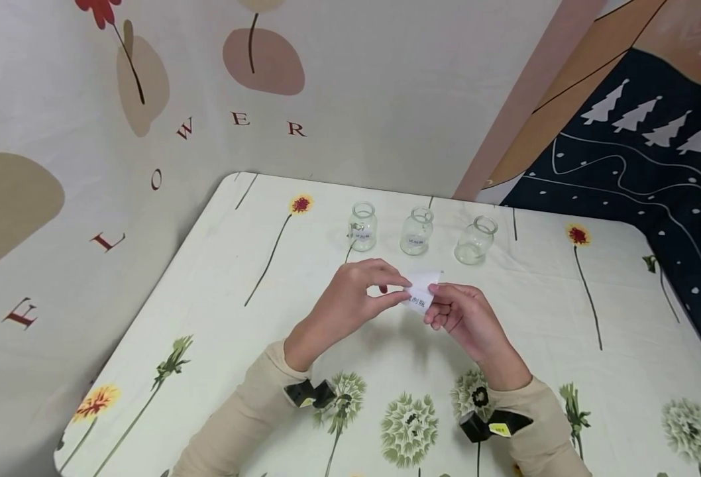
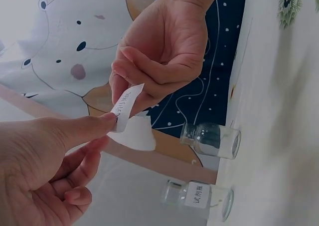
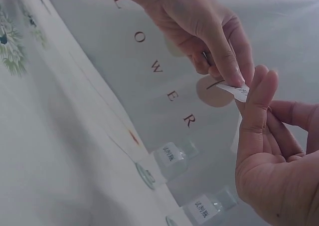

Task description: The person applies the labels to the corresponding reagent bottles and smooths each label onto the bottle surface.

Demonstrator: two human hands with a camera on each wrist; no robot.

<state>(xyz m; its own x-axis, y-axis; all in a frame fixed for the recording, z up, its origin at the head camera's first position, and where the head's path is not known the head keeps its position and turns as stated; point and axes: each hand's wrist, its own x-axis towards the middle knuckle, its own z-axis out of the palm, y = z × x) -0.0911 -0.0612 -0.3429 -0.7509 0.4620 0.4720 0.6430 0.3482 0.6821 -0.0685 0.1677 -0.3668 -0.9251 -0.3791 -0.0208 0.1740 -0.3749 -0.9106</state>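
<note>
A small white label (image 1: 419, 302) with printed characters is held up over the table between both hands. My left hand (image 1: 359, 291) pinches its left end between thumb and index finger. On the other side, my right hand (image 1: 466, 315) pinches the paper with thumb and fingers, its other fingers curled in. In the left wrist view the label (image 2: 127, 104) is bent, and a blank white piece of paper (image 2: 137, 134) hangs behind it. The right hand (image 2: 162, 51) appears above it there, the left thumb pressing on the label's near end.
Three clear glass jars stand in a row beyond the hands. The left jar (image 1: 362, 228) and middle jar (image 1: 417, 232) bear printed labels; the right jar (image 1: 476, 240) shows none. A flower-patterned cloth (image 1: 207, 371) covers the table, with printed fabric walls behind.
</note>
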